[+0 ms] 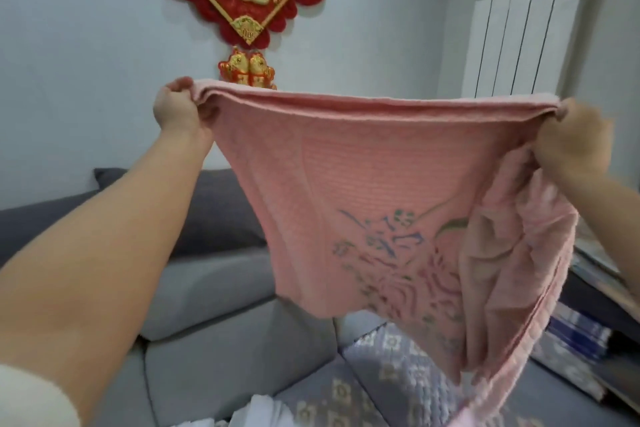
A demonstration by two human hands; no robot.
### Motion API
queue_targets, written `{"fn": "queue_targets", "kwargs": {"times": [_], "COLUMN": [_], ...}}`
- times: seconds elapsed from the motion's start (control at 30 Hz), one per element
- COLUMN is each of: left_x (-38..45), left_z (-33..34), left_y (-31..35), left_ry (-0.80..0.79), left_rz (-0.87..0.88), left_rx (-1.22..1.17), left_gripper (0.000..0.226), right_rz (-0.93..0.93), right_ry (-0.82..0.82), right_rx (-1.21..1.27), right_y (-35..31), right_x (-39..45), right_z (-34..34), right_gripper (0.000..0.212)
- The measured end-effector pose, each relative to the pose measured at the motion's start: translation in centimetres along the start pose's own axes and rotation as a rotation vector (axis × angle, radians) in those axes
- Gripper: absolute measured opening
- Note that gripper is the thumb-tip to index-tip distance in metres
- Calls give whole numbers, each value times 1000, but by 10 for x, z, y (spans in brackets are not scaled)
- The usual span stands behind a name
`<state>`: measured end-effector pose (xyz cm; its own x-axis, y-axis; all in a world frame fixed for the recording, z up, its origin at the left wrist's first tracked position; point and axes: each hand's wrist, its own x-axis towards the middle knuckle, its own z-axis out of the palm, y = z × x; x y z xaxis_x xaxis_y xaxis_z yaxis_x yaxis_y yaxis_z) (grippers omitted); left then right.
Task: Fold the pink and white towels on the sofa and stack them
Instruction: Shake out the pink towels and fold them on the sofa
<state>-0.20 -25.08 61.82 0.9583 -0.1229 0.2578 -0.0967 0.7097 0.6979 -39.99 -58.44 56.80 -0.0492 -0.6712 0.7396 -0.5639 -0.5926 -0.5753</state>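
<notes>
We hold the pink towel doubled aloft, left hand and right hand pinching its corners; white towel, at 6 o'clock, looks unfolded; nothing stacked yet.

The pink towel hangs spread between both raised hands, walling off the middle and right. Under its lower edge the sofa seat lies open at left, with a patterned cover and a bit of white cloth below. The left forearm crosses the left side. Stacked things crowd the right edge
</notes>
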Motion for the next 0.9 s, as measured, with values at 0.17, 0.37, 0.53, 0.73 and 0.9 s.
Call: {"fn": "queue_targets", "kwargs": {"times": [0.17,0.37,0.53,0.73,0.9], "left_x": [-6,-101,-196,-275,-313], "left_z": [-124,-381,-560,-686,-686], "left_y": [-25,-109,-153,-171,-166], "left_ry": [288,512,530,521,575], "left_rz": [0,-145,-540,-964,-1145], "left_rx": [156,439,819,1157,1137], "left_gripper": [30,27,35,31,18], "right_rz": [-235,-416,-473,-346,-268], "right_ry": [-226,-940,-1374,-1638,-1724], "right_rx": [-105,-489,-687,-737,-777], "right_y": [19,60,110,142,152], "right_x": [-88,-280,-444,-552,-594], "right_z": [0,6,14,8,-15], "right_gripper": [15,25,26,13,23]}}
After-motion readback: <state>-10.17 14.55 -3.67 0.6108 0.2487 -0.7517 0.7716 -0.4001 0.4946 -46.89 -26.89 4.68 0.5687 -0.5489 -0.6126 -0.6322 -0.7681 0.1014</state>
